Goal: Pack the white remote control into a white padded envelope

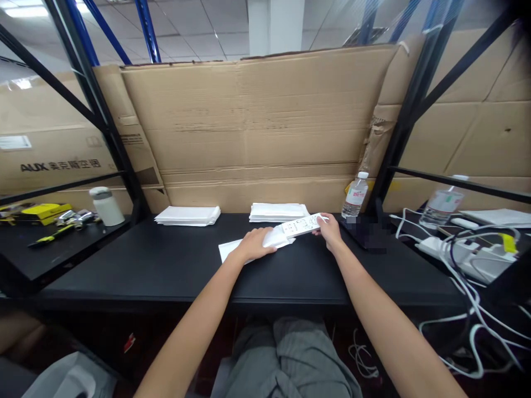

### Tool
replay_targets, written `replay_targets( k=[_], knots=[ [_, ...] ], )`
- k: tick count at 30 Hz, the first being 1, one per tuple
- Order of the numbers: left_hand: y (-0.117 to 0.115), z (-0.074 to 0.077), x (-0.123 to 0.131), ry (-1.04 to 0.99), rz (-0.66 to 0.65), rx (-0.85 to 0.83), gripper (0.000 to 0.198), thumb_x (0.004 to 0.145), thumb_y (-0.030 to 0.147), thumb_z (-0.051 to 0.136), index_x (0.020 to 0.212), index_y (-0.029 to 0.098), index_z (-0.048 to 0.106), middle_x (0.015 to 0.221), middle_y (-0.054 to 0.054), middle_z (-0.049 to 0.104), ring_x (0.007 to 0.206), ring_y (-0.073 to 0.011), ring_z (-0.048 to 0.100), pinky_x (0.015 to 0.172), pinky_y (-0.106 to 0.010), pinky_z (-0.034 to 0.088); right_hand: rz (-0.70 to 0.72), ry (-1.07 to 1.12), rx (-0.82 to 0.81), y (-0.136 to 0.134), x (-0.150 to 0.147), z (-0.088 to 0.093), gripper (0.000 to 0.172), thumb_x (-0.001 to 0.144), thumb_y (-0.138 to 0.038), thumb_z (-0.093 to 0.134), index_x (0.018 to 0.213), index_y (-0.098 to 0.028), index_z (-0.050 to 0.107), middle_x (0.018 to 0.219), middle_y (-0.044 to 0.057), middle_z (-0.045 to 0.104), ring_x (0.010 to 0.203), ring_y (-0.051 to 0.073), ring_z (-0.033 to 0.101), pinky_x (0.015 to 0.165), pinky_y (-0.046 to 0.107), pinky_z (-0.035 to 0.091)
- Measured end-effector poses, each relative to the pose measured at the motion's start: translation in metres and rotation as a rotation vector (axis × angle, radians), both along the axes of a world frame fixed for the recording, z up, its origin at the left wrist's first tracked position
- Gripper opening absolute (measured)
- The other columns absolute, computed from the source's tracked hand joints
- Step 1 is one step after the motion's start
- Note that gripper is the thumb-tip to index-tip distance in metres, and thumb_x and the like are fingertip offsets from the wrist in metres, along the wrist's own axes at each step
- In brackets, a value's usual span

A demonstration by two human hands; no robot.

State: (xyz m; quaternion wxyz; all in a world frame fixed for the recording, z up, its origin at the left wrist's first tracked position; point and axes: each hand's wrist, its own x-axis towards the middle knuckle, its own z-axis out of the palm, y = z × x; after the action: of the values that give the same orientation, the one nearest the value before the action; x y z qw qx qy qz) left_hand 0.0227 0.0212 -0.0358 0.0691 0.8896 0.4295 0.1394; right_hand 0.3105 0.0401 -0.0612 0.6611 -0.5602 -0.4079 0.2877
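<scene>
A slim white bar with black markings sticks partway out of a white paper sleeve, slanting up to the right above the black table. Its kind is too small to make out. My left hand is closed over the sleeve, whose flat end shows to the left of the wrist. At the other end, my right hand pinches the bar's tip between thumb and fingers. Behind my hands lie two stacks of folded white paper, a left stack and a middle stack.
A water bottle and a dark, partly blurred object stand right of my right hand. Tangled white cables and a power strip lie farther right. A cardboard wall closes the back. Leftward is a white tumbler beyond the frame post.
</scene>
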Motion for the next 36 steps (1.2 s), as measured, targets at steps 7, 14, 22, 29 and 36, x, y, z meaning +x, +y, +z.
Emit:
replay_targets(
  k=[7, 14, 22, 29, 36],
  knots=[
    [0.001, -0.004, 0.001, 0.004, 0.015, -0.003, 0.075, 0.078, 0.061, 0.054, 0.142, 0.028, 0.035, 0.139, -0.006, 0.048, 0.12, -0.0317, 0.047, 0.1, -0.042, 0.036, 0.095, -0.043, -0.053, 0.0, -0.004, -0.003, 0.02, 0.086, -0.022, 0.052, 0.105, -0.016, 0.05, 0.065, 0.001, 0.061, 0.041, 0.013, 0.058, 0.034, 0.021, 0.045],
    [0.001, -0.004, 0.003, 0.029, 0.014, -0.013, 0.075, 0.078, 0.062, 0.053, 0.142, 0.028, 0.035, 0.14, -0.006, 0.047, 0.122, -0.0319, 0.045, 0.102, -0.043, 0.035, 0.202, -0.059, -0.097, -0.004, -0.011, -0.001, 0.017, 0.087, -0.021, 0.053, 0.102, -0.016, 0.052, 0.066, 0.002, 0.063, 0.043, 0.013, 0.059, 0.036, 0.021, 0.046],
    [0.0, -0.005, 0.004, 0.038, 0.007, -0.024, 0.073, 0.078, 0.061, 0.052, 0.142, 0.029, 0.036, 0.141, -0.005, 0.047, 0.122, -0.0318, 0.044, 0.102, -0.043, 0.034, 0.238, -0.137, -0.134, -0.006, -0.013, 0.0, 0.017, 0.083, -0.023, 0.057, 0.098, -0.015, 0.057, 0.071, 0.005, 0.066, 0.049, 0.014, 0.06, 0.04, 0.023, 0.046],
    [0.001, -0.006, 0.005, 0.057, -0.005, -0.016, 0.074, 0.078, 0.065, 0.05, 0.142, 0.03, 0.035, 0.141, -0.005, 0.047, 0.123, -0.0322, 0.043, 0.102, -0.044, 0.033, 0.157, -0.531, -0.089, -0.002, -0.009, -0.007, 0.021, 0.079, -0.03, 0.06, 0.093, -0.017, 0.069, 0.087, 0.007, 0.07, 0.079, 0.019, 0.064, 0.069, 0.028, 0.05],
    [-0.003, -0.005, 0.009, 0.051, -0.011, -0.03, 0.072, 0.08, 0.067, 0.047, 0.142, 0.031, 0.037, 0.141, -0.004, 0.046, 0.124, -0.0326, 0.042, 0.102, -0.045, 0.033, 0.155, -0.739, -0.12, 0.0, -0.015, -0.01, 0.021, 0.078, -0.031, 0.06, 0.089, -0.016, 0.071, 0.092, 0.008, 0.07, 0.084, 0.021, 0.064, 0.08, 0.032, 0.046]
  ],
)
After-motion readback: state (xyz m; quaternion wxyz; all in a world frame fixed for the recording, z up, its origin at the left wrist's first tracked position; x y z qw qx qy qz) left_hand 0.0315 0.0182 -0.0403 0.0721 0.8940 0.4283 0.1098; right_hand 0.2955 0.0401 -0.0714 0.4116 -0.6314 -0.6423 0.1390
